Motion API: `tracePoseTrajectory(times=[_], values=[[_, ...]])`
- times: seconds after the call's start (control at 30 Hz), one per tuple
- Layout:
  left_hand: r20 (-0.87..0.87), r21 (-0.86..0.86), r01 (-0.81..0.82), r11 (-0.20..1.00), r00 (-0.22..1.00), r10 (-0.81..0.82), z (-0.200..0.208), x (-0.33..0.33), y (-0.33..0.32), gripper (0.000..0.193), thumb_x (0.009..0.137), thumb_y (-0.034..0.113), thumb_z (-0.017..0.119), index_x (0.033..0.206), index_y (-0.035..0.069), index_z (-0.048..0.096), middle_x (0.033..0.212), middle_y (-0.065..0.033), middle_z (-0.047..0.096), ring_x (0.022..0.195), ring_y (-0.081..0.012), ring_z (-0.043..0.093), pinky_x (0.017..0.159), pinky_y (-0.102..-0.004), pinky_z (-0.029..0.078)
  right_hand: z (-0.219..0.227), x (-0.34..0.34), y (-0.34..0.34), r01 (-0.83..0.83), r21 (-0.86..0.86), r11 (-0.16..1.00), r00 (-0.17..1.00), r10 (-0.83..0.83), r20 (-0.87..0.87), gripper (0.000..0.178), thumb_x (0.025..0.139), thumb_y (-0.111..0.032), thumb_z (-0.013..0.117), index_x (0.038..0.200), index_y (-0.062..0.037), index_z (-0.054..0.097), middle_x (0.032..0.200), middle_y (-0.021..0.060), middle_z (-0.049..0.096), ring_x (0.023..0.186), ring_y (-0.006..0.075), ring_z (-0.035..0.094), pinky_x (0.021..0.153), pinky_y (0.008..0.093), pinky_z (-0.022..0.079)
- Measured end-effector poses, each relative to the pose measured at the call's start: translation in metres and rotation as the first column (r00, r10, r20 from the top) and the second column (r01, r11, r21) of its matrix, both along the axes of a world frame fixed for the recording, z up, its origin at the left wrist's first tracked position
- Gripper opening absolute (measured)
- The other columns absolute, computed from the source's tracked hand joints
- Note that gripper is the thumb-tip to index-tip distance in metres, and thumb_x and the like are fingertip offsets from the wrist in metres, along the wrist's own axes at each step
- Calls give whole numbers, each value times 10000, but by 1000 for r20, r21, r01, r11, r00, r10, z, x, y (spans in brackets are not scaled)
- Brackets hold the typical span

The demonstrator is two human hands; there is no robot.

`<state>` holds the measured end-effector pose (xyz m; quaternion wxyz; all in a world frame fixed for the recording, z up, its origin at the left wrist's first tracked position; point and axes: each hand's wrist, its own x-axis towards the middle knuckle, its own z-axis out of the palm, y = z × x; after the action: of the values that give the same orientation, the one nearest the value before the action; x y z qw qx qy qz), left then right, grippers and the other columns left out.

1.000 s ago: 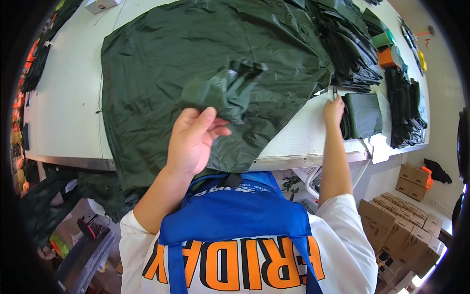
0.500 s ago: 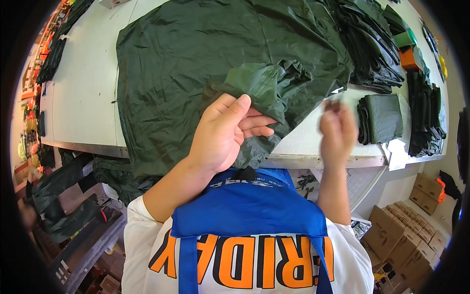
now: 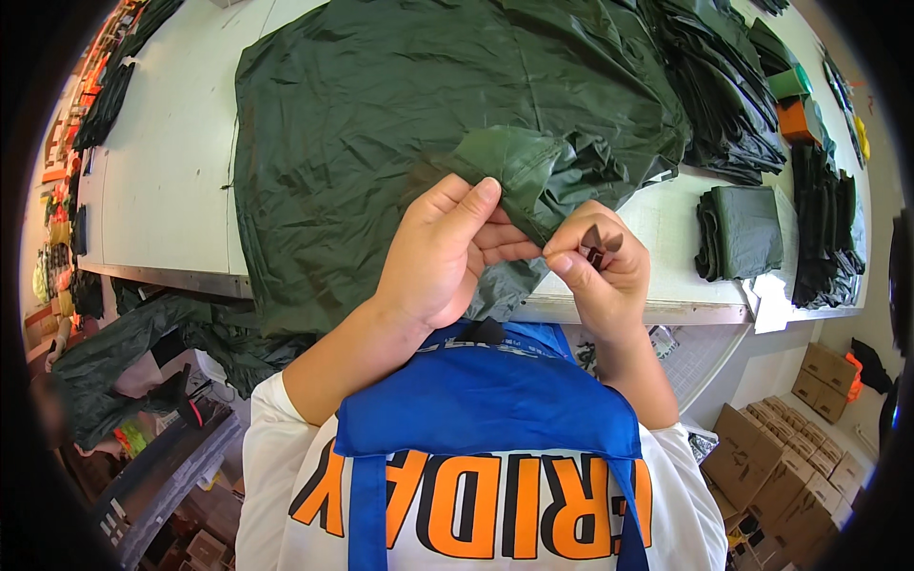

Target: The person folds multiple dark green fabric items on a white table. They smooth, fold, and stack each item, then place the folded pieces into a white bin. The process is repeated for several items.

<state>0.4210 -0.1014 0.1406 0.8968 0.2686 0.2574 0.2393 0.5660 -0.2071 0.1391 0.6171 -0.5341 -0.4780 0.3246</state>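
Observation:
A large sheet of dark green, thin, shiny fabric, perhaps a garment, lies creased over the white table and hangs over its near edge. My left hand grips a turned-up part of it between thumb and fingers, with the paler inner side showing. Close beside it, the thumb and forefinger of my right hand pinch at the fabric's corner. Tucked in that same hand is a pair of small thread snips, their blades pointing up and away from the cloth.
Stacks of dark green fabric and a folded green bundle lie on the table's right side. A white paper hangs over the front edge. Cardboard boxes stand low at right. More green cloth drapes below the table at left.
My right hand has moved left from beside the cloth to its corner, bringing the snips along. My left hand keeps its grip with little movement. The green cloth below left has shifted.

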Motion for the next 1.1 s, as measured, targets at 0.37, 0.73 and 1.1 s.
tracePoseTrajectory(times=[0.37, 0.73, 1.1], values=[[30, -28, -25, 999, 999, 26, 12, -8, 4, 284, 1019, 255, 395, 1168, 44, 514, 1064, -174, 658, 940, -277, 679, 773, -384, 582, -1, 4, -25, 334, 32, 942, 840, -313, 443, 324, 838, -157, 709, 1087, 18, 600, 816, 58, 590, 674, 92, 537, 558, 204, 439], [-3, -44, -4, 999, 1000, 4, 13, -11, 2, 327, 1022, 264, 377, 1185, 20, 522, 1105, -190, 645, 984, -289, 666, 812, -388, 575, 4, -8, -14, 296, 106, 949, 790, -306, 531, 328, 662, -79, 818, 943, 15, 677, 760, 104, 650, 651, 167, 622, 541, 242, 495], [50, 5, -34, 999, 998, 34, 17, -11, -4, 267, 1008, 217, 434, 1113, -18, 504, 1120, -223, 610, 1051, -329, 626, 923, -445, 513, 14, -17, -8, 323, 87, 942, 752, -311, 581, 309, 665, -76, 817, 923, 15, 675, 749, 100, 651, 620, 167, 619, 524, 253, 500]])
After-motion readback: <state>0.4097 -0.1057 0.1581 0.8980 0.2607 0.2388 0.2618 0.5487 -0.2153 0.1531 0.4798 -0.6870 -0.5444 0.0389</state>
